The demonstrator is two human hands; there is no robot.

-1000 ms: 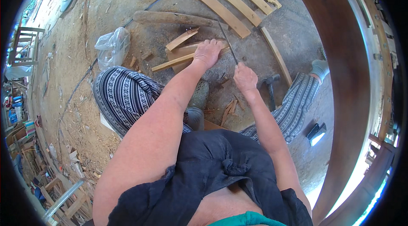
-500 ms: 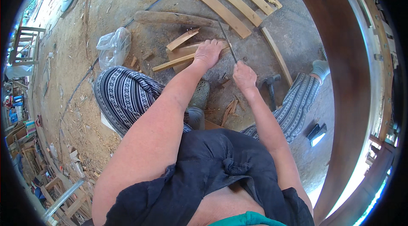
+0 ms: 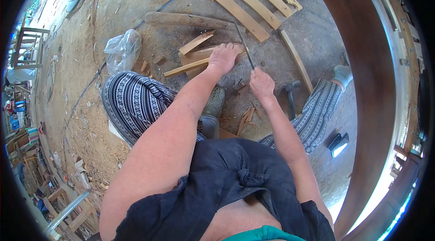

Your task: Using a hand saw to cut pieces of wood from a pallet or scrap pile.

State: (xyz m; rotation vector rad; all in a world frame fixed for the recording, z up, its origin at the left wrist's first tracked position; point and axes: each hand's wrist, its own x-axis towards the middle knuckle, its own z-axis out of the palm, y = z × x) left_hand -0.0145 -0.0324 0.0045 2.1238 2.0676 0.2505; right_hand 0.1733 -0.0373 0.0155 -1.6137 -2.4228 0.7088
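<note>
My left hand (image 3: 224, 58) is closed over a narrow wooden strip (image 3: 186, 67), pressing it down on a wooden block (image 3: 192, 56). My right hand (image 3: 262, 83) grips the handle end of a long, thin dark blade (image 3: 244, 44), seen nearly edge-on, so I cannot tell whether it is a saw or a knife. The blade slants up and away to the left, crossing beside the strip's right end, just right of my left fingers. A short split piece of wood with nails (image 3: 196, 42) lies behind the strip.
Several curved slats (image 3: 238, 13) lie at the far right, with another slat (image 3: 297, 62) nearer. A round wooden pole (image 3: 192, 20) is behind my hands. A hammer (image 3: 290, 98) rests by my right leg. At left are a clear plastic bag (image 3: 123, 51) and a cable (image 3: 84, 93).
The whole view has shifted very slightly. Both hands keep their holds, and the blade stays by the strip's end.
</note>
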